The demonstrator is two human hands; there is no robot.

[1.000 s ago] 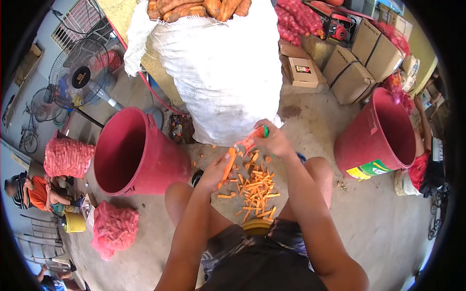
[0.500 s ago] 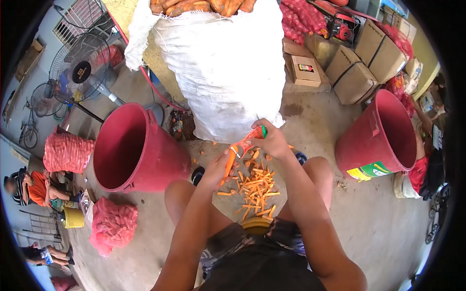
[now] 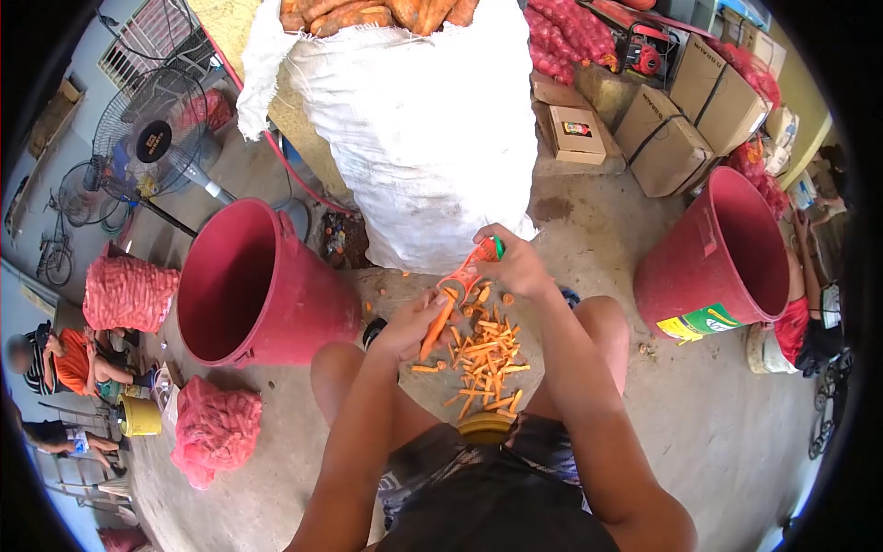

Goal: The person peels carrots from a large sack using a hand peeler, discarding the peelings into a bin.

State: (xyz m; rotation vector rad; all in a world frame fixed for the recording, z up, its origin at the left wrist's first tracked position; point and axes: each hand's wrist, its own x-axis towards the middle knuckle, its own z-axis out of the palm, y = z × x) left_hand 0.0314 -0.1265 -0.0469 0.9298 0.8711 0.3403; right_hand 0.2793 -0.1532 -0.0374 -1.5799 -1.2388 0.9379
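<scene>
My left hand [image 3: 411, 328] is closed around an orange carrot [image 3: 437, 332], which slants up and to the right. Against the carrot's upper end lies the head of a red peeler [image 3: 467, 269] with a green part on its handle. My right hand [image 3: 517, 265] grips that handle. Beneath both hands, a heap of carrot peelings and cut ends [image 3: 487, 357] covers the floor between my feet. A tall white sack [image 3: 418, 147] stands just beyond, with unpeeled carrots [image 3: 354, 17] showing at its open top.
Large red bins stand on the left [image 3: 317, 299] and right [image 3: 664, 276]. Red mesh bags of carrots [image 3: 216, 428] lie at the left, near a standing fan [image 3: 152, 138]. Cardboard boxes [image 3: 664, 143] sit at the back right. Other people [image 3: 74, 359] are at the far left and right edges.
The carrot and my left hand have shifted slightly right, and the carrot's tilt has changed a little. The peeler stays at its upper end. A person at the far left has moved.
</scene>
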